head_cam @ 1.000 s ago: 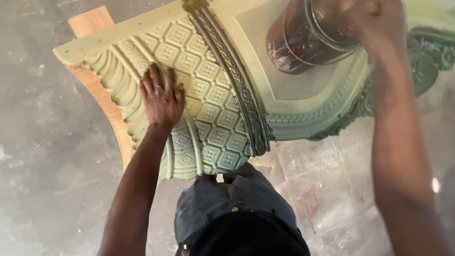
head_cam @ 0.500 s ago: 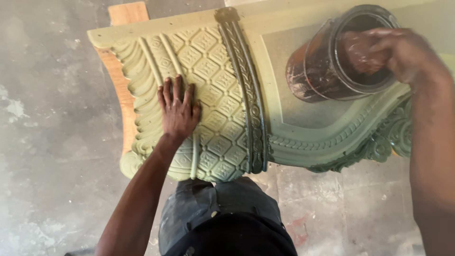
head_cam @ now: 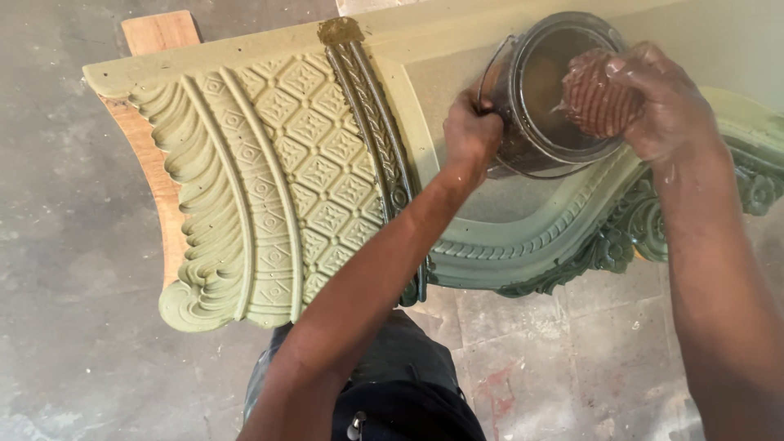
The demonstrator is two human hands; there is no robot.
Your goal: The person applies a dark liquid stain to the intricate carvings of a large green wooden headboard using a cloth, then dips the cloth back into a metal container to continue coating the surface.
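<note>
Nearest to me, my dark trousers (head_cam: 384, 384) fill the bottom of the view, and both my forearms rise from there. My left arm runs up and to the right across the carved green panel (head_cam: 269, 188). Its grip, my left hand (head_cam: 469, 135), is curled tight on the near left side of the clear plastic jar (head_cam: 543, 90), fingers pressed together around the rim and wall. My right arm comes up along the right edge of the view, wrist bent inward. My right hand (head_cam: 657, 102) is closed, pinching a brownish, ribbed wad (head_cam: 596, 98) just over the jar's open mouth.

The jar sits on the flat, smooth part of the panel, right between my two grips, tilted a little toward my left hand. To the left of my left grip the panel spreads out bare: a beaded band, a field of diamond relief, then fluted scrolls ending at its left edge, where a strip of raw wooden board (head_cam: 159, 175) shows beneath. Below my right grip the panel's scrolled lower edge curves away, and the grey stained floor (head_cam: 73, 343) lies open beyond it on both sides.

My right palm and fingertips are hidden behind the wad. The jar's base is covered by my left hand, and I cannot make out what it contains. The panel is cut off at the top and right.
</note>
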